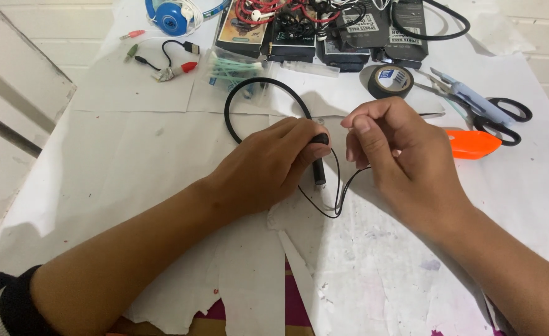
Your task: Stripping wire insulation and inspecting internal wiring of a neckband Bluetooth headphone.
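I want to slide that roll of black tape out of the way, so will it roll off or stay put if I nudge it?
The roll of black tape lies flat on the paper-covered table, so it would probably slide, not roll. It looks small and light, so a gentle nudge should do. The scissors lie close beside it and may get bumped.

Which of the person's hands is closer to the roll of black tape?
Right. The right hand sits just below the roll of black tape, pinching a thin black wire. The left hand is farther off, down to the tape's left, gripping the black neckband.
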